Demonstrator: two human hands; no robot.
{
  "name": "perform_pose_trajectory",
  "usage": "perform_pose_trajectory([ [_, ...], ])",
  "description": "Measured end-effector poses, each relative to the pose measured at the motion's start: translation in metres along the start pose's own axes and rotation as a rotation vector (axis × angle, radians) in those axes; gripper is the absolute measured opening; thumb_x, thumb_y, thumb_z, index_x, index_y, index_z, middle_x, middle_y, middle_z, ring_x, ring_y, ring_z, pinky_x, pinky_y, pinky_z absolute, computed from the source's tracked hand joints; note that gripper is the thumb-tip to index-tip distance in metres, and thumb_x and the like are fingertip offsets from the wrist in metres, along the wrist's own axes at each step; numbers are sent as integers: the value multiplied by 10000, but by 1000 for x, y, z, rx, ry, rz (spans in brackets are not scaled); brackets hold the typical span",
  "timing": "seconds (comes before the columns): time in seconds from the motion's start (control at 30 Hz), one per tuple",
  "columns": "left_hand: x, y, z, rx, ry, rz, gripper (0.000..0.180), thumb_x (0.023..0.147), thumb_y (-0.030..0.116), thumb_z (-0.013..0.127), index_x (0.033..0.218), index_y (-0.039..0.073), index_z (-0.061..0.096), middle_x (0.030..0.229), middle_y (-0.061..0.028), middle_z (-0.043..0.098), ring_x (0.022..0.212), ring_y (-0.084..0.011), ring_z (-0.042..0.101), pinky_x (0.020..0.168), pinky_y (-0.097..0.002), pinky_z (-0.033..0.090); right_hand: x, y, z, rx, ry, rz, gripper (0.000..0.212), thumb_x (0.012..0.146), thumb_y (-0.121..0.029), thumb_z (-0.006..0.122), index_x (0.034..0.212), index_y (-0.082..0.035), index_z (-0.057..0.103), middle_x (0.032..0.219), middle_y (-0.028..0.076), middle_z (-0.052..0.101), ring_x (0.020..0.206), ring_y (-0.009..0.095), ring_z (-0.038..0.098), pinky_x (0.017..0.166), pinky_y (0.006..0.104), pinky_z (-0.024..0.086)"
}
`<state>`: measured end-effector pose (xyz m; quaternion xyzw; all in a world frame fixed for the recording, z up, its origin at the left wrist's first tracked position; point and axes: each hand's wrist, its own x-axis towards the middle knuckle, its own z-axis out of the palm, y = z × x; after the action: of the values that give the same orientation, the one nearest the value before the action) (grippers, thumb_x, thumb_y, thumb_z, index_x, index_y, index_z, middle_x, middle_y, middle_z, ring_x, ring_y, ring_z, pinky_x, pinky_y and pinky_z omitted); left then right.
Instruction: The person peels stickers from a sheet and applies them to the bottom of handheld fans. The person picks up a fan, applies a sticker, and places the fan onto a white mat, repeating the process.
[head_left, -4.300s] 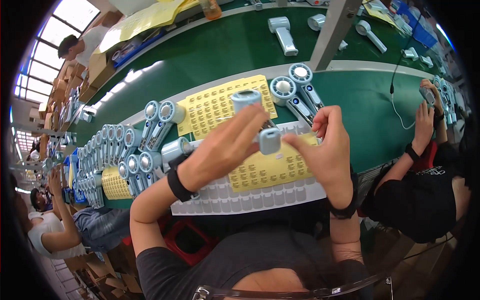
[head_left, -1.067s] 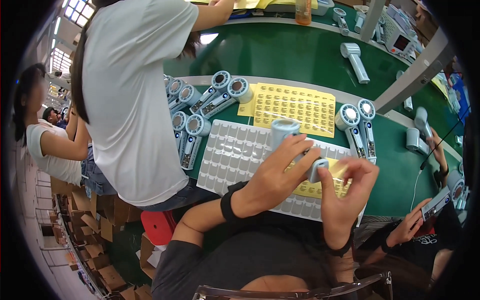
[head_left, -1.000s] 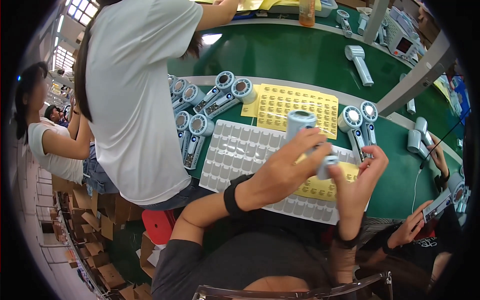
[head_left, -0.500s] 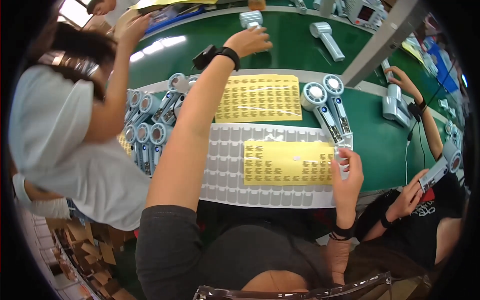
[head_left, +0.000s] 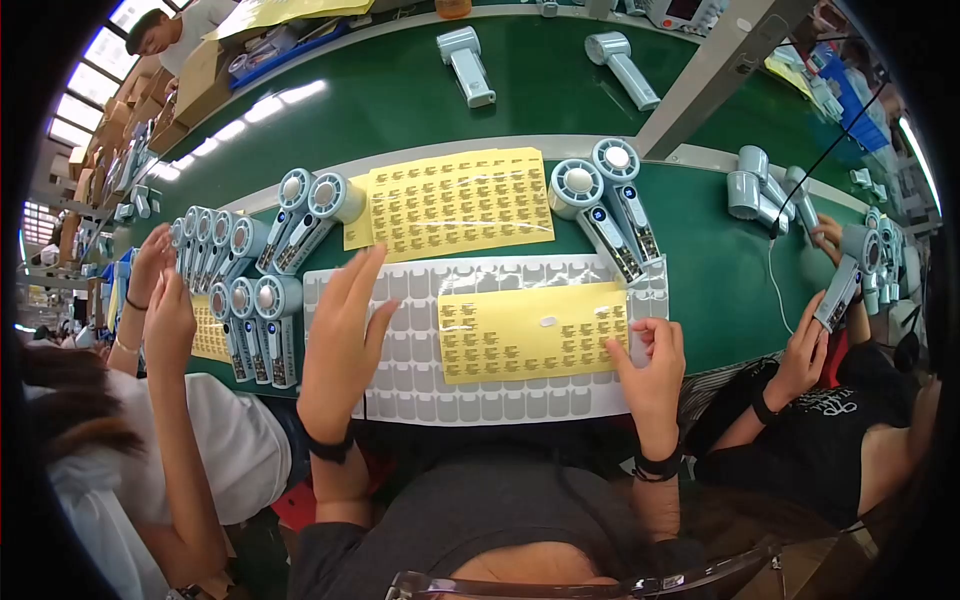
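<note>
My left hand is open, fingers stretched and thumb apart, above the left part of a white sheet of grey stickers. Nothing is in it. A yellow label sheet with some labels gone lies over the sticker sheet. At its right edge is my right hand, its fingers loosely bent, with a gap to the thumb, whose tip touches the edge. Beyond that hand lie two light-blue handheld fans. One more handheld fan lies across the table on the green surface.
Behind the sticker sheet lies a fuller yellow label sheet. Several fans stand in rows at the left, beside a co-worker's hands. Another co-worker at right holds a fan. A grey metal post rises behind the table.
My left hand has come back from the fan at the far side, which now lies free there, to above the sticker sheet. My right hand stays by the yellow sheet's edge. The view has shifted.
</note>
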<state>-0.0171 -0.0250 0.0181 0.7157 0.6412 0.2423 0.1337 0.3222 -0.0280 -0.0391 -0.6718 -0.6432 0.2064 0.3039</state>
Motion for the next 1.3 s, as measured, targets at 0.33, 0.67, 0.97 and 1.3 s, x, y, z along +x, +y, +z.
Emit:
perform_pose_trajectory([
  [0.33, -60, 0, -2, -9, 18, -107, 507, 842, -28, 658, 1336, 15, 551, 1320, -193, 576, 1189, -381, 561, 992, -402, 453, 36, -37, -27, 128, -98, -124, 375, 784, -37, 754, 1119, -44, 588, 863, 44, 537, 724, 133, 465, 655, 268, 414],
  [0.67, -100, -21, -15, 168, 330, -459, 467, 795, 49, 747, 1222, -7, 566, 1187, -179, 574, 1081, -378, 555, 933, -440, 445, 21, -32, -8, 179, -227, -174, 268, 842, 68, 557, 1089, -26, 603, 778, 5, 468, 689, 91, 443, 628, 235, 392],
  [0.97, -146, -94, 3, 255, 663, -774, 650, 744, 115, 816, 1258, -30, 446, 1231, -234, 468, 1162, -412, 466, 992, -456, 402, 16, -38, 8, 154, -294, -202, 196, 869, 31, 568, 1054, -25, 603, 781, -3, 495, 685, 88, 453, 623, 240, 401],
  [1.3, -141, -106, 8, 115, 782, -659, 804, 649, 88, 850, 1348, 0, 464, 1252, -197, 447, 1150, -342, 501, 1011, -409, 418, 12, -73, 9, 93, -325, -286, 138, 887, -3, 605, 1025, -8, 616, 786, 33, 553, 689, 108, 499, 656, 258, 426],
])
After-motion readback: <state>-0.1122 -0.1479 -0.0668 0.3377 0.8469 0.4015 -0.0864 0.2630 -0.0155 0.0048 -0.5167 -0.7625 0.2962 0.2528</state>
